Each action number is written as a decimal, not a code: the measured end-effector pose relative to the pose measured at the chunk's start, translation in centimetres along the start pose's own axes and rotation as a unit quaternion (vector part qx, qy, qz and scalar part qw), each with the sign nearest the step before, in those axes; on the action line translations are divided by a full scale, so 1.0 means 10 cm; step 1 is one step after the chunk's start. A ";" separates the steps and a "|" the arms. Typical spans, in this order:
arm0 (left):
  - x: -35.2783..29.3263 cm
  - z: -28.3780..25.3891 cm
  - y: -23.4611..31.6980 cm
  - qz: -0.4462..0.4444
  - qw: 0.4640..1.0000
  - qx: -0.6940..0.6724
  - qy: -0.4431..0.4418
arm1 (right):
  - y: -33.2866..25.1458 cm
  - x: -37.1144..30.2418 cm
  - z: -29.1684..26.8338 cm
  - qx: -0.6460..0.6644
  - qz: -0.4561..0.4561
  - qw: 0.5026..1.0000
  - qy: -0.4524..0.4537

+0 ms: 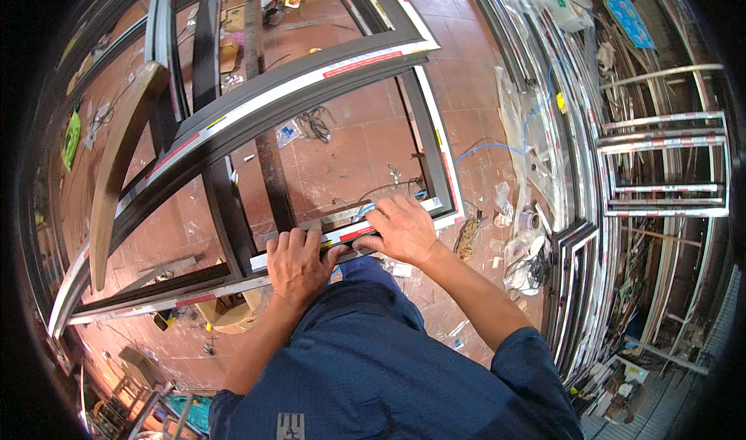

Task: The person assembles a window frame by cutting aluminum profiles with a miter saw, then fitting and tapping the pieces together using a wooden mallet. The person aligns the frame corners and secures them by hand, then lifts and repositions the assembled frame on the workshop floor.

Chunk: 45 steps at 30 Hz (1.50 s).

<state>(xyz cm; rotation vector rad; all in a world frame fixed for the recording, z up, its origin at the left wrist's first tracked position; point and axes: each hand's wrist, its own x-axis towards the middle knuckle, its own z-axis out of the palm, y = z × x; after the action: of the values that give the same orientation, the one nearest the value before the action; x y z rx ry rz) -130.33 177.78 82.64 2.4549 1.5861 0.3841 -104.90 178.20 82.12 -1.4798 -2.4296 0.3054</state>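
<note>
On frame [311, 98] near rail, left hand [298, 264] flat, fingers spread, right hand [402, 228] apparently pinching rail edge, tiled floor [342, 153] below frame

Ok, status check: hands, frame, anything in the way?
Left hand and right hand both pressed on the near rail of the dark window frame. Blue strip under right fingers. Nothing blocking.

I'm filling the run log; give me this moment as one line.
left hand: flat on frame's near rail | right hand: pressing same rail near corner | dark metal frame: lying flat above tiled floor
</note>
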 end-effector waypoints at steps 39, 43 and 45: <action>0.58 0.09 -0.17 -0.049 0.921 -0.077 -0.378 | -0.01 0.57 -0.13 0.004 0.113 0.934 -0.339; 0.62 -0.01 -0.13 0.004 0.917 -0.028 -0.399 | 0.10 0.45 -0.05 0.047 0.137 0.941 -0.306; 0.57 0.04 -0.14 0.016 0.920 -0.041 -0.390 | 0.30 0.35 0.05 0.036 0.154 0.939 -0.305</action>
<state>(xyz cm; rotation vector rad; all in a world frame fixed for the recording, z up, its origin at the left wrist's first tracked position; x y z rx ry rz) -129.16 183.53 82.49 2.1386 1.1405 -0.4729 -104.06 182.65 81.08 -1.9550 -2.5598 1.0502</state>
